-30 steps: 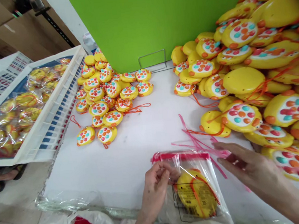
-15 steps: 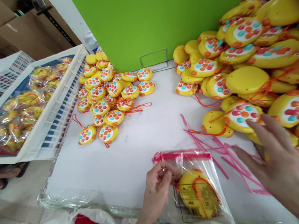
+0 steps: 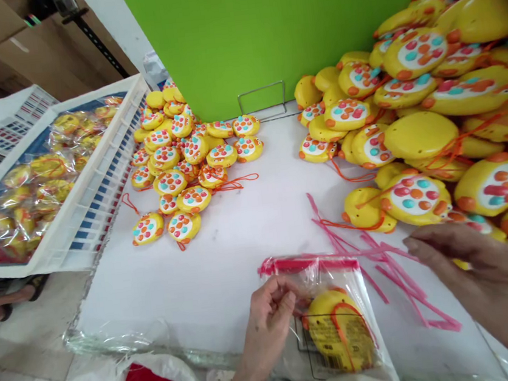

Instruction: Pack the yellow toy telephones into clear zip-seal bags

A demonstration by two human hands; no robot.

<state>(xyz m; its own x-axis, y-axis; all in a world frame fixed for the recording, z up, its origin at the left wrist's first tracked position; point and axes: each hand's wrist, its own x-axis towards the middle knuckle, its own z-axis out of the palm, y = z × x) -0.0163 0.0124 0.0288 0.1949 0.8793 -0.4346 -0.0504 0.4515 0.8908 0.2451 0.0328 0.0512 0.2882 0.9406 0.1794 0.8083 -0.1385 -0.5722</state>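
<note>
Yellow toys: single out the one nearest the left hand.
The toy in the pink-edged bag at the left hand; others lie farther off, on the table or in the white crate.

Clear bag (image 3: 337, 276), yellow toy (image 3: 327, 329) inside
Bag at surface (image 3: 178, 291)'s near edge, pink-topped; orange cord (image 3: 342, 333) across toy; pink strips (image 3: 399, 281) alongside.

The table (image 3: 226, 267) has a white top, with clear plastic (image 3: 136, 344) along its near edge. A small pile of yellow toys (image 3: 170, 183) lies far left, a larger heap (image 3: 422, 134) on the right. Pink strips (image 3: 399, 281) criss-cross near the heap, beside a clear bag (image 3: 323, 280) with one toy (image 3: 326, 317) inside.
</note>
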